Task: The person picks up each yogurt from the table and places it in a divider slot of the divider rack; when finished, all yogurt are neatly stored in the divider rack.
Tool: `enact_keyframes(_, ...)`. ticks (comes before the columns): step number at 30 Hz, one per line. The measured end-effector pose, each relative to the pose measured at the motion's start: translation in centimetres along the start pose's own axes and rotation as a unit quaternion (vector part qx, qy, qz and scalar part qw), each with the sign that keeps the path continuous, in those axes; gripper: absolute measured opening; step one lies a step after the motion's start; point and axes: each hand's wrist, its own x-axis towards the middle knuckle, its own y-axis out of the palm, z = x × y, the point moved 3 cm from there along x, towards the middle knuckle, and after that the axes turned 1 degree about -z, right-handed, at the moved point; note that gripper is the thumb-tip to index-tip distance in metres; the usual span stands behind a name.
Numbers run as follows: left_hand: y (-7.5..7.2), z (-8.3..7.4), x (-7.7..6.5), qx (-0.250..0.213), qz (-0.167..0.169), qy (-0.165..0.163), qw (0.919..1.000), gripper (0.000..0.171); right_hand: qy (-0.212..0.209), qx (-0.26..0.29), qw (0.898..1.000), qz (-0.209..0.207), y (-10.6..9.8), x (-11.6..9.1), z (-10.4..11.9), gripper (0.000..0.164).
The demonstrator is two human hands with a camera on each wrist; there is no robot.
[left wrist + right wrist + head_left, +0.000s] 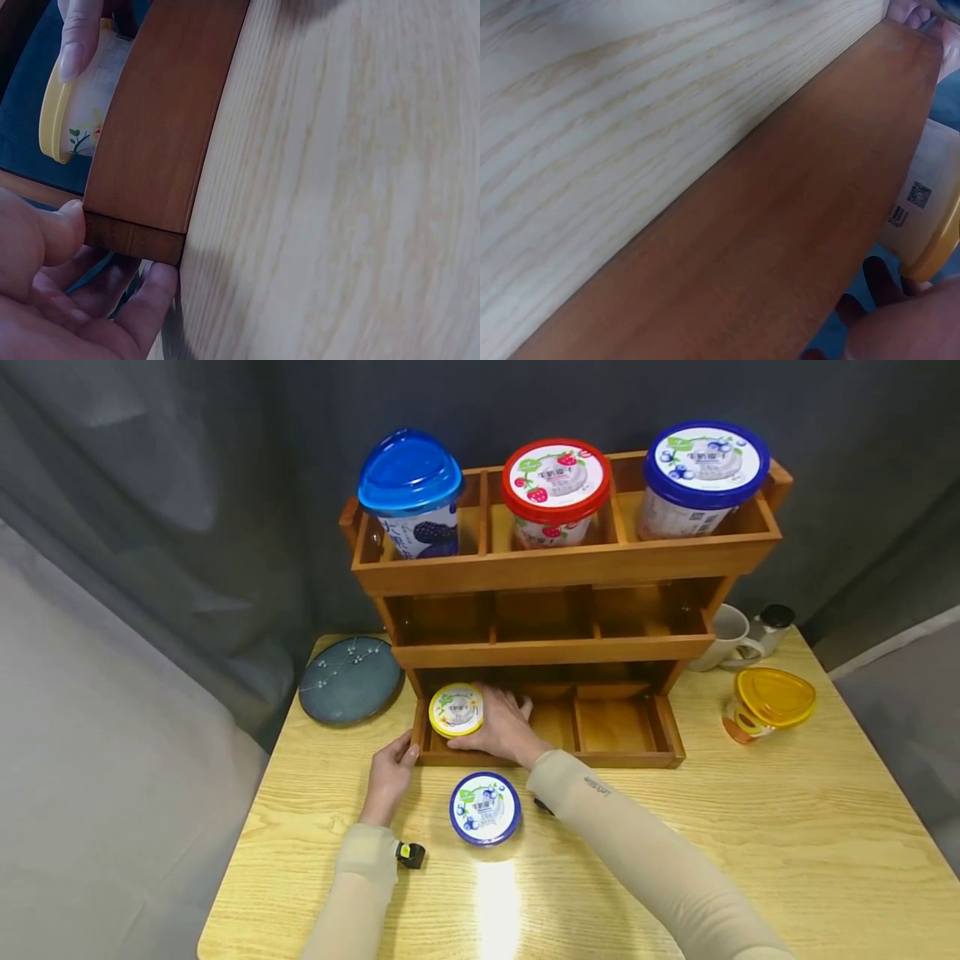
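My right hand (498, 727) holds a yellow-lidded tub (456, 710) by its side, low in the left compartment of the bottom tier of a wooden shelf (547, 760). In the right wrist view the tub's white wall (924, 187) with its printed code shows behind the front board. My left hand (390, 777) grips the shelf's front left corner; the left wrist view has thumb and fingers about the board's end (135, 236). On the table just in front stands a blue-lidded tub (485, 808), between my forearms.
Atop the shelf sit a blue-domed cup (411, 493), a red-lidded tub (557, 481) and another blue-lidded tub (705, 477). A dark plate (350, 681) lies left. To the right are a mug (723, 639), a black-capped jar (772, 625) and a yellow-lidded cup (771, 702).
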Motion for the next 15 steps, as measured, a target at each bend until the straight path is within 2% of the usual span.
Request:
enact_keyframes(9, -0.1, 0.5, -0.3, -0.004, 0.004, -0.015, 0.9999, 0.043, 0.017, -0.018, 0.999, 0.023, -0.2, -0.2, 0.0, 0.124)
enact_keyframes(12, -0.1, 0.3, -0.3, 0.000, 0.006, -0.006, 1.0000, 0.043, 0.023, -0.014, 1.000, 0.015, -1.2, -0.5, -0.3, 0.124)
enact_keyframes(15, 0.0, 0.1, -0.2, 0.000, 0.007, -0.004, 1.0000, 0.043, 0.020, 0.000, 1.000, 0.009, -2.8, -1.4, -0.5, 0.117)
